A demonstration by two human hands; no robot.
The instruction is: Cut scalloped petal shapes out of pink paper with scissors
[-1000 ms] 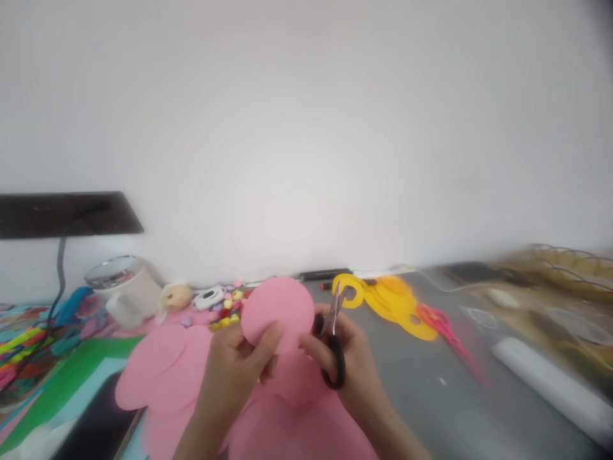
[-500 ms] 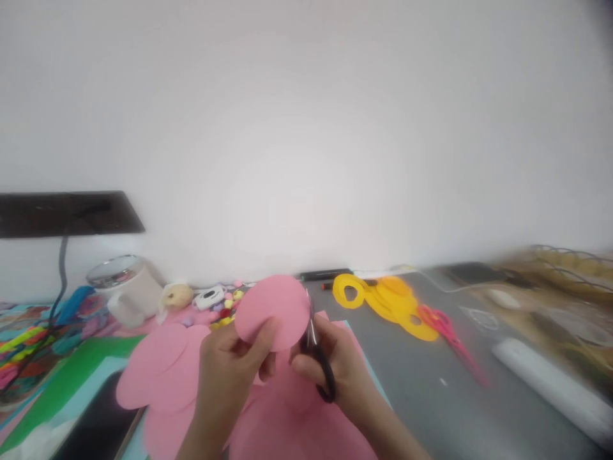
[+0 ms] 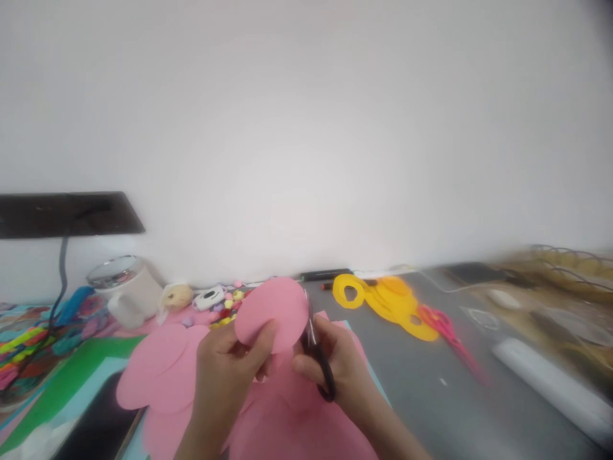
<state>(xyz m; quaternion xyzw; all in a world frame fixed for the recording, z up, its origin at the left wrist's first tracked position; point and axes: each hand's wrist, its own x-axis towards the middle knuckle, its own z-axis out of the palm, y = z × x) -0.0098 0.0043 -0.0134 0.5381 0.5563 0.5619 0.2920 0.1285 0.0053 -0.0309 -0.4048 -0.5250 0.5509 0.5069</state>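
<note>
A pink paper circle (image 3: 275,310) is pinched in my left hand (image 3: 230,364), thumb on its lower front face. My right hand (image 3: 338,358) grips black-handled scissors (image 3: 319,364), whose blades point up along the circle's right edge. Whether the blades are parted there is too blurred to tell. Below my hands lie large pink paper pieces (image 3: 297,425). Several overlapping pink circles (image 3: 156,364) lie to the left of my left hand.
Yellow paper rings (image 3: 393,300) and pink scissors (image 3: 453,338) lie at the right. A white mug (image 3: 131,297), green paper (image 3: 86,364) and a dark phone (image 3: 103,421) are on the left. A white bar (image 3: 550,383) lies far right.
The pink circle has turned and shifted slightly against the scissors. My left hand has moved a little to the left; my right hand has barely moved.
</note>
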